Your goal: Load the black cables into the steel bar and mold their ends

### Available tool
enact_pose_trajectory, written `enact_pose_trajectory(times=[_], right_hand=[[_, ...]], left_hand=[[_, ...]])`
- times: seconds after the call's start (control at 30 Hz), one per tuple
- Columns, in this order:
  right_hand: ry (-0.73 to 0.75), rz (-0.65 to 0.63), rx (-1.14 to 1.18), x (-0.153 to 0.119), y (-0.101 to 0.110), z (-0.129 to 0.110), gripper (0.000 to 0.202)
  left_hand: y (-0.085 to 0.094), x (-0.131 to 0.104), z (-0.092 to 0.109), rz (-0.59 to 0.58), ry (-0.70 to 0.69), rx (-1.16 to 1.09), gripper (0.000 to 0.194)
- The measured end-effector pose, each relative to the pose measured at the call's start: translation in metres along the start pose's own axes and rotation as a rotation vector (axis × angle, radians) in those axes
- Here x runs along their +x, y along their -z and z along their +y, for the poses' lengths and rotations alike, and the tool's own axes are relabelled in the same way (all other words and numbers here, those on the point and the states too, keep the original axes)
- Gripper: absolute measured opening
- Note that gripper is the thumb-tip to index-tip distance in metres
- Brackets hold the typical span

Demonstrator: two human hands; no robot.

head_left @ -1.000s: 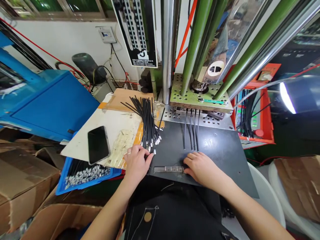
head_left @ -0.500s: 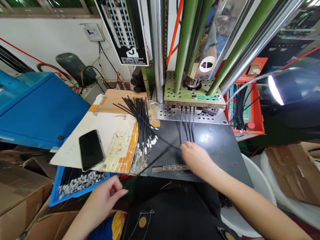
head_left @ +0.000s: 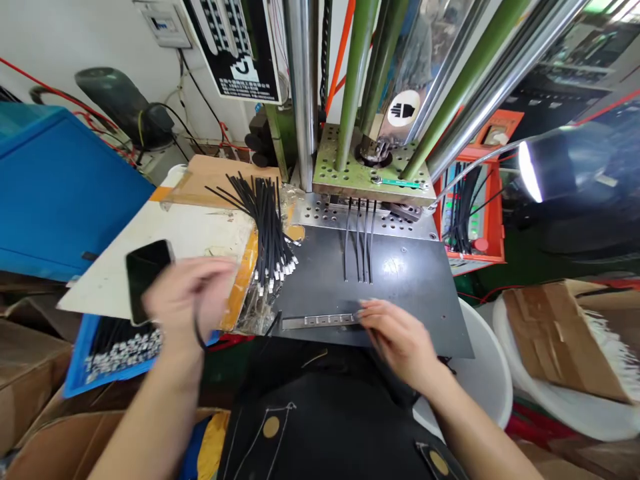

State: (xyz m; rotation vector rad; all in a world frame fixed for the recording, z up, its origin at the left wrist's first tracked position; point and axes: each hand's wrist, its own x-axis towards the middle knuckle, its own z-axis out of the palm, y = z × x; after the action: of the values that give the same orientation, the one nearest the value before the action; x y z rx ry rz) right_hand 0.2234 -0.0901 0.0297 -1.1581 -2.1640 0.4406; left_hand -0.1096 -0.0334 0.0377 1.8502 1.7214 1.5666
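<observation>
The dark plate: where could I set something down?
The plate has two bare patches: one between the black bundle and the four strips, one between the strips and its right edge. Crowded along the front, where the metal bar lies with the right hand at its right end, and at the back, where the strips run under the press.

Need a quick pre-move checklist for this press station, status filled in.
1. Hands clear of the green plate: ok; left hand is off to the left, right hand by the strip's right end.
2. Left hand's hold: cannot tell, motion blur.
3. Metal strip on the dark work surface: ok, near the front edge.
4. Front ends of four black cables visible: ok, sticking out from under the green plate.
5. Green plate free of tools: not ok, a wrench lies on it.
</observation>
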Motion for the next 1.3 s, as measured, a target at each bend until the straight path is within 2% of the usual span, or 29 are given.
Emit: enact_pose_trajectory(times=[0.03, 0.07, 0.13, 0.2, 0.27, 0.37, 0.43, 0.53, 0.57, 0.63, 0.7, 0.77, 0.87, 0.93, 0.97, 1.03, 1.17, 1.3], right_hand=[[0.013, 0.000, 0.095, 0.005, -0.020, 0.001, 0.019], [0.015, 0.002, 0.166, 0.009, -0.036, 0.003, 0.018], [-0.021, 0.007, 0.209, 0.013, -0.054, 0.008, 0.015], [-0.011, -0.021, 0.151, 0.014, -0.057, 0.008, 0.014], [0.048, -0.101, 0.018, 0.015, -0.054, 0.001, 0.018], [0.115, -0.244, -0.194, 0.020, -0.049, -0.010, 0.025], [0.103, -0.338, -0.207, 0.028, -0.042, -0.010, 0.026], [0.026, -0.539, -0.017, 0.050, -0.025, 0.004, 0.027], [-0.014, -0.573, 0.029, 0.061, -0.020, 0.009, 0.027], [-0.089, -0.550, 0.032, 0.087, -0.021, 0.013, 0.024], [-0.141, -0.477, -0.047, 0.116, -0.037, 0.006, 0.021], [-0.183, -0.473, -0.161, 0.143, -0.067, -0.010, 0.023], [-0.278, -0.530, -0.346, 0.171, -0.111, -0.030, 0.024], [-0.310, -0.549, -0.399, 0.178, -0.123, -0.032, 0.028], [-0.318, -0.558, -0.409, 0.178, -0.121, -0.030, 0.029], [-0.339, -0.588, -0.431, 0.170, -0.106, -0.020, 0.022], [-0.369, -0.620, -0.487, 0.127, -0.050, 0.005, 0.012], [-0.414, -0.504, -0.742, 0.061, 0.016, 0.039, 0.019]], left_hand=[[-0.021, -0.014, 0.009, -0.179, -0.068, -0.067, 0.013], [-0.039, -0.029, 0.016, -0.445, -0.138, -0.135, 0.013], [-0.065, -0.054, 0.024, -0.731, -0.173, -0.186, 0.011], [-0.076, -0.067, 0.027, -0.857, -0.137, -0.143, 0.011], [-0.076, -0.068, 0.030, -0.905, -0.114, -0.043, 0.011], [-0.072, -0.061, 0.041, -0.974, -0.168, 0.125, 0.009], [-0.071, -0.060, 0.046, -0.989, -0.216, 0.188, 0.015], [-0.068, -0.061, 0.039, -0.957, -0.268, 0.117, 0.017], [-0.064, -0.060, 0.032, -0.910, -0.259, 0.086, 0.017], [-0.054, -0.053, 0.017, -0.726, -0.199, 0.117, 0.017], [-0.043, -0.042, 0.002, -0.496, -0.074, 0.311, 0.017], [-0.037, -0.031, -0.009, -0.374, 0.037, 0.534, 0.020], [-0.040, -0.022, -0.016, -0.397, 0.105, 0.666, 0.020], [-0.048, -0.022, -0.016, -0.420, 0.113, 0.649, 0.019], [-0.052, -0.023, -0.015, -0.423, 0.118, 0.631, 0.019], [-0.061, -0.024, -0.010, -0.439, 0.112, 0.584, 0.018], [-0.073, -0.025, 0.003, -0.548, 0.134, 0.400, 0.015], [-0.068, -0.023, 0.002, -0.667, 0.407, 0.052, 0.010]])
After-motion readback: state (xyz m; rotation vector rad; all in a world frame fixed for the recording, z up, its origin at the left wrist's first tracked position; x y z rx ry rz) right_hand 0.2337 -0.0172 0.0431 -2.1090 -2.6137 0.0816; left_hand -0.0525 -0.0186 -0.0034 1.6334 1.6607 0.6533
